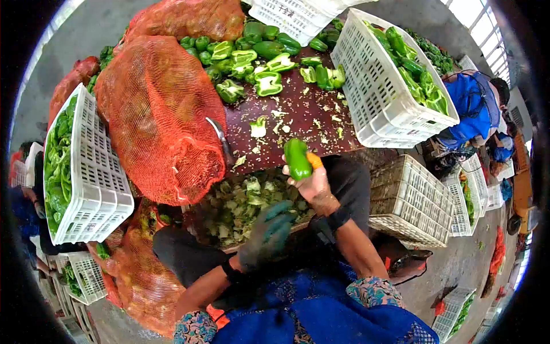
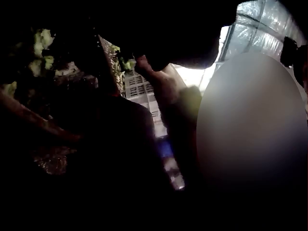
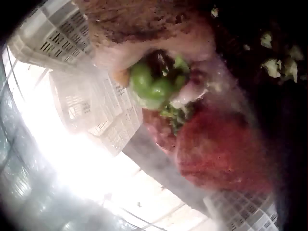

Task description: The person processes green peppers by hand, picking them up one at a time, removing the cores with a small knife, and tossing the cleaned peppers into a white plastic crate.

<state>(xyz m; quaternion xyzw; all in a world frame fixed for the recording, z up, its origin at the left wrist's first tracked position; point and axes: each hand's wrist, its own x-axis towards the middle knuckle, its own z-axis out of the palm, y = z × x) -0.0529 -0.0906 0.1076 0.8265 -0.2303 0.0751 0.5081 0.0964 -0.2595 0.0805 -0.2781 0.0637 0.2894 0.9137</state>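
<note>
My right hand (image 1: 314, 184) grips a green bell pepper (image 1: 298, 159) above the table's near edge, with an orange cover (image 1: 314, 160) on one digit. The right wrist view shows the lobed end of that pepper (image 3: 151, 85) between the fingers. Blurred in the head view, my gloved left hand (image 1: 268, 234) is over my lap with nothing seen in it; the left wrist view is mostly dark. A knife (image 1: 227, 150) with a curved blade lies at the table's left edge, against a red mesh sack (image 1: 160, 114). Cut-open peppers (image 1: 268, 83) lie farther back on the dark red table (image 1: 286, 123).
White crates of peppers stand at the table's right (image 1: 372, 86) and at the left (image 1: 100, 178). Whole peppers (image 1: 269, 49) are piled at the back. Below the table edge are pale green trimmings (image 1: 249, 200). A stained crate (image 1: 409, 198) stands by my right knee. Seeds are scattered over the table.
</note>
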